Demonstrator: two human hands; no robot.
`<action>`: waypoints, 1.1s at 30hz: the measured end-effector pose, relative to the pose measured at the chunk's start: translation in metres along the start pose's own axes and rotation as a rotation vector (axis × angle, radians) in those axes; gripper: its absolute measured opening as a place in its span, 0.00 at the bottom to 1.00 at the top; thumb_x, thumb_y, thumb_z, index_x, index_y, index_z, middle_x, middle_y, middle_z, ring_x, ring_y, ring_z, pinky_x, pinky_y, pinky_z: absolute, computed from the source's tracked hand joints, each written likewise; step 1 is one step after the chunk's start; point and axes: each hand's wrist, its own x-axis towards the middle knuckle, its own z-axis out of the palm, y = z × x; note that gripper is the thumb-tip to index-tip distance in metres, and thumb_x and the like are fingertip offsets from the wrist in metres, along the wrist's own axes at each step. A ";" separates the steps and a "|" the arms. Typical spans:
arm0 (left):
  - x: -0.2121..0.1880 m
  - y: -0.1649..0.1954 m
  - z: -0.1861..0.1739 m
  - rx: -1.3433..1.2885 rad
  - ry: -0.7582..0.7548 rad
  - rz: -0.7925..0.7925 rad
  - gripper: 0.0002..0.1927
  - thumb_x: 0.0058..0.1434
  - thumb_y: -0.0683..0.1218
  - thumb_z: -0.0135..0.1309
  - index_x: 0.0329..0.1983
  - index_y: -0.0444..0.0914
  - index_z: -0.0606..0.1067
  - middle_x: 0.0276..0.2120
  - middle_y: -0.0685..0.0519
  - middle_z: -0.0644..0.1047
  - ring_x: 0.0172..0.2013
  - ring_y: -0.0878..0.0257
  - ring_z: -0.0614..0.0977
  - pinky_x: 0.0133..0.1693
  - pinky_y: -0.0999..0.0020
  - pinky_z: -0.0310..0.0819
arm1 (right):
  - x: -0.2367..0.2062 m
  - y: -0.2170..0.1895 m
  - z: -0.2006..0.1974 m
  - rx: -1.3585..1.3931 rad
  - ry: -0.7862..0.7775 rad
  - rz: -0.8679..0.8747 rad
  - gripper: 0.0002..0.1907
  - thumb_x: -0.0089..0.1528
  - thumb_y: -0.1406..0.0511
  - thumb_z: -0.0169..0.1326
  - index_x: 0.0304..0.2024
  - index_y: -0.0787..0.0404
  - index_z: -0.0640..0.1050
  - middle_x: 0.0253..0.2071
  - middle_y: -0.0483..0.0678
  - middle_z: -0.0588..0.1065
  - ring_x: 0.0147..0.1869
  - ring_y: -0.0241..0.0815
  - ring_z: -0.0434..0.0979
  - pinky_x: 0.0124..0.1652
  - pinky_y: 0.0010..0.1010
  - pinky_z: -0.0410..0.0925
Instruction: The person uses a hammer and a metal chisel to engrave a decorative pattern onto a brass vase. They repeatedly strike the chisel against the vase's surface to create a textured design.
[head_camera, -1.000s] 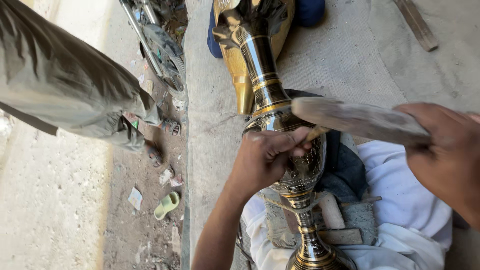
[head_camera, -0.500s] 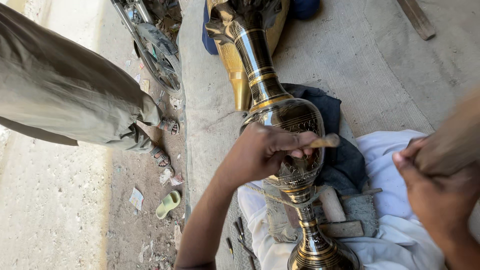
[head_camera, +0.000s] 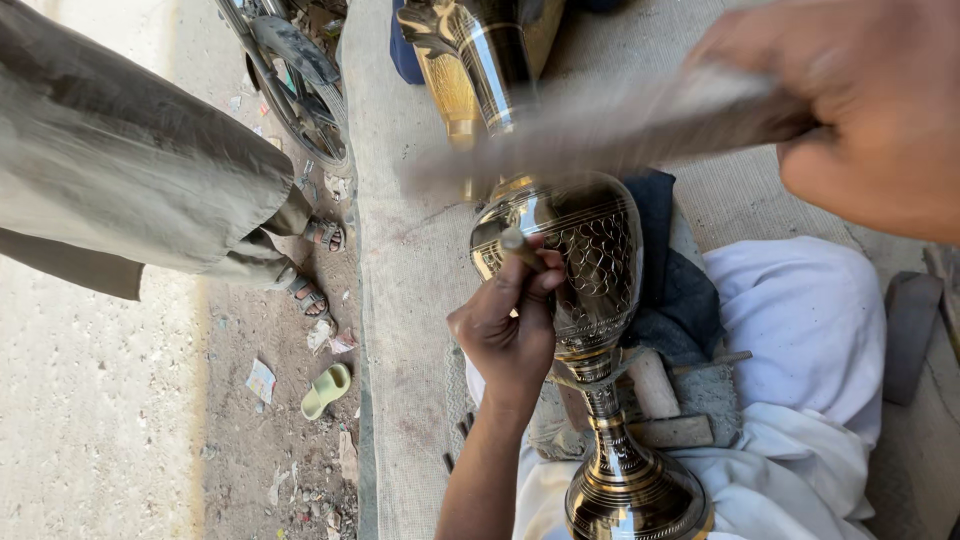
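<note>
A tall brass vase with an engraved scale pattern lies across my lap, its round foot toward me and its long neck pointing away. My left hand is shut on a small chisel, its tip set against the vase's belly. My right hand, raised at the upper right, grips a wooden mallet that shows as a blurred streak above the vase's shoulder. A dark blue cloth lies under the vase on my white-clad leg.
Another person in olive clothes and sandals stands at the left on dirt ground. A bicycle wheel is behind them. A green slipper and litter lie on the dirt. Wooden blocks rest by my lap.
My right hand has lifted and swung the mallet across above the vase, now blurred. My left hand has stayed on the vase's belly with the chisel. The view has come closer.
</note>
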 end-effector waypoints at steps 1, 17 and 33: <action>-0.002 -0.002 0.000 0.022 0.027 0.000 0.19 0.64 0.30 0.59 0.58 0.34 0.78 0.40 0.50 0.85 0.41 0.67 0.86 0.49 0.71 0.84 | 0.004 -0.003 -0.001 -0.013 -0.001 -0.018 0.27 0.50 0.81 0.54 0.53 0.61 0.79 0.35 0.53 0.80 0.34 0.41 0.83 0.35 0.32 0.74; -0.025 -0.009 0.007 -0.035 0.212 0.061 0.14 0.67 0.31 0.61 0.55 0.31 0.79 0.36 0.50 0.83 0.40 0.66 0.86 0.64 0.66 0.75 | -0.010 -0.022 0.013 -0.301 0.075 -0.184 0.27 0.49 0.82 0.55 0.52 0.66 0.78 0.36 0.57 0.78 0.35 0.47 0.81 0.36 0.35 0.73; 0.007 -0.002 0.000 0.022 -0.123 0.016 0.23 0.65 0.28 0.57 0.61 0.38 0.76 0.48 0.48 0.83 0.45 0.64 0.88 0.49 0.74 0.86 | -0.042 0.124 0.123 0.295 0.278 0.243 0.16 0.60 0.78 0.57 0.51 0.67 0.77 0.39 0.55 0.77 0.37 0.45 0.78 0.38 0.33 0.72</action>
